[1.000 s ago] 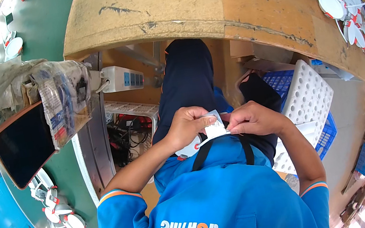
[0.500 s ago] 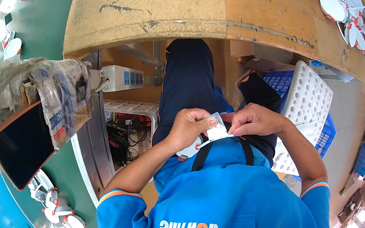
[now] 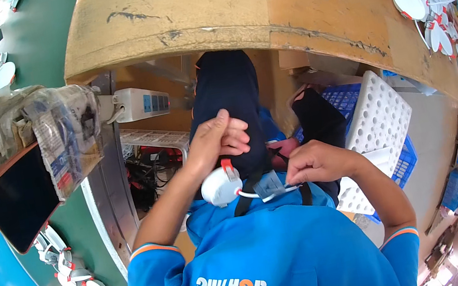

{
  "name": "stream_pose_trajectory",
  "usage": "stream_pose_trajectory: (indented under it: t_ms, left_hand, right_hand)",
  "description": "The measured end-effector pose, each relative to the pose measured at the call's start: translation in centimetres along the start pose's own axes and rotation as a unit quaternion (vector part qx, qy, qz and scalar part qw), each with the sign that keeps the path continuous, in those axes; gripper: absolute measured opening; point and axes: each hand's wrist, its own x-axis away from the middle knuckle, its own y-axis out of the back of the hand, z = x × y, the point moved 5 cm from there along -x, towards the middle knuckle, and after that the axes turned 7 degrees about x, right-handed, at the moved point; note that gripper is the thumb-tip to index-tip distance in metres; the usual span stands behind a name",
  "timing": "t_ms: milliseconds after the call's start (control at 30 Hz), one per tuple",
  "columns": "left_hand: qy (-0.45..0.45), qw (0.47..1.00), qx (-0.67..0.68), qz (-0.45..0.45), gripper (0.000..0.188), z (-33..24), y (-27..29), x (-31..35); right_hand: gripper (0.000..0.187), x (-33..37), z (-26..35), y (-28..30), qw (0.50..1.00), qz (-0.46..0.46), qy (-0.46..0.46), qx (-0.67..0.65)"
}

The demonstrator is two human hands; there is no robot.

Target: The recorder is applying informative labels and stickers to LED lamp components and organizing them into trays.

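A round white downlight (image 3: 220, 187) with a red clip lies at my lap, just below my left hand. Its white cable (image 3: 250, 194) runs to the right, and a silvery-grey label (image 3: 269, 186) hangs on it. My right hand (image 3: 320, 162) pinches the cable near its far end. Above the lamp, my left hand (image 3: 220, 141) is raised with loosely bent fingers and the thumb apart, holding nothing.
A worn wooden tabletop (image 3: 206, 7) spans the front, with many white downlights (image 3: 410, 2) piled at its right. On the left are a phone (image 3: 23, 198) on a wrapped holder and a power strip (image 3: 143, 103). A perforated white tray (image 3: 381, 129) leans on blue crates at right.
My left hand has let go of the label and moved up and left. The lamp has come into view below it. The right hand stays on the cable; the view has shifted slightly.
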Motion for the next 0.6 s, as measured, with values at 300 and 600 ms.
stream_pose_trajectory:
  t_ms: [300, 600]
  left_hand:
    - [-0.046, 0.936, -0.317, 0.142, 0.031, -2.4, -3.3, 2.7]
    - [-0.05, 0.966, -0.227, 0.111, 0.013, -0.2, -4.0, 1.6]
  right_hand:
    - [0.013, -1.1, -0.4, 0.7, 0.997, -0.079, 0.009, -0.004]
    - [0.012, -0.5, 1.3, 1.3, 0.989, -0.135, -0.005, 0.06]
